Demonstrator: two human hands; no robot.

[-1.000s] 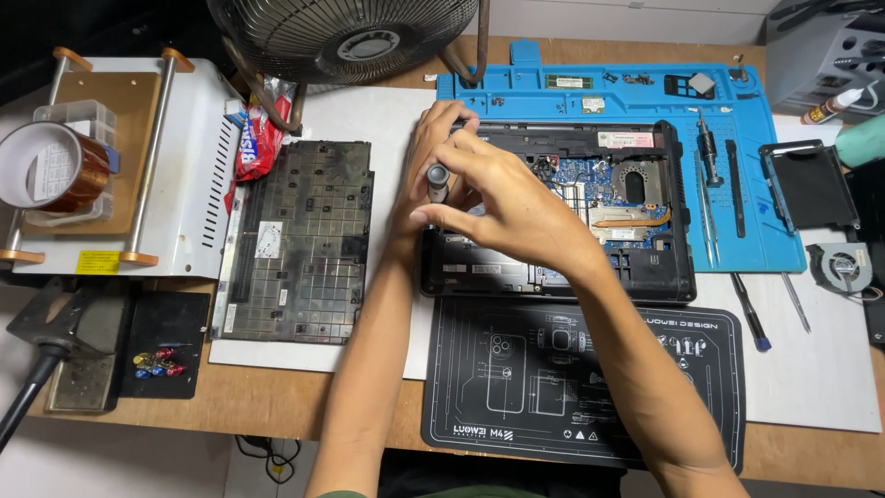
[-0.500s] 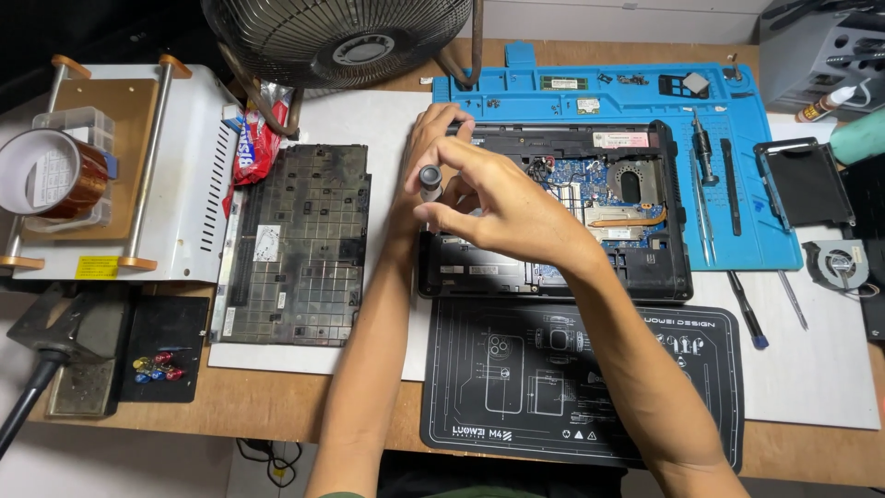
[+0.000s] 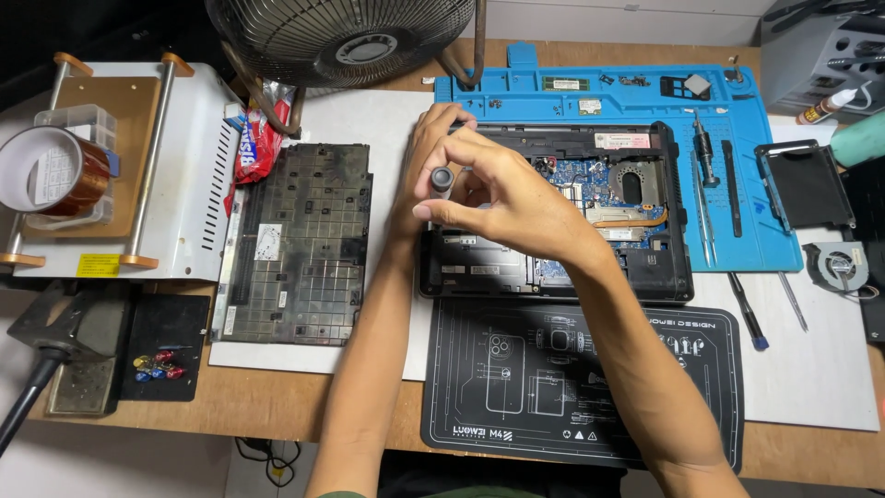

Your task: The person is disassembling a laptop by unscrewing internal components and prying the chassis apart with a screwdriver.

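Both hands crowd the left end of the opened laptop base (image 3: 590, 231). The removed keyboard panel (image 3: 295, 244) blocks the left, the fan (image 3: 341, 37) the far side. The black work mat (image 3: 581, 378) in front offers open passage.

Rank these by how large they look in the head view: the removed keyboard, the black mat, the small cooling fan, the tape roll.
1. black mat
2. removed keyboard
3. tape roll
4. small cooling fan

All lie on one desk, so camera distance hardly affects this.
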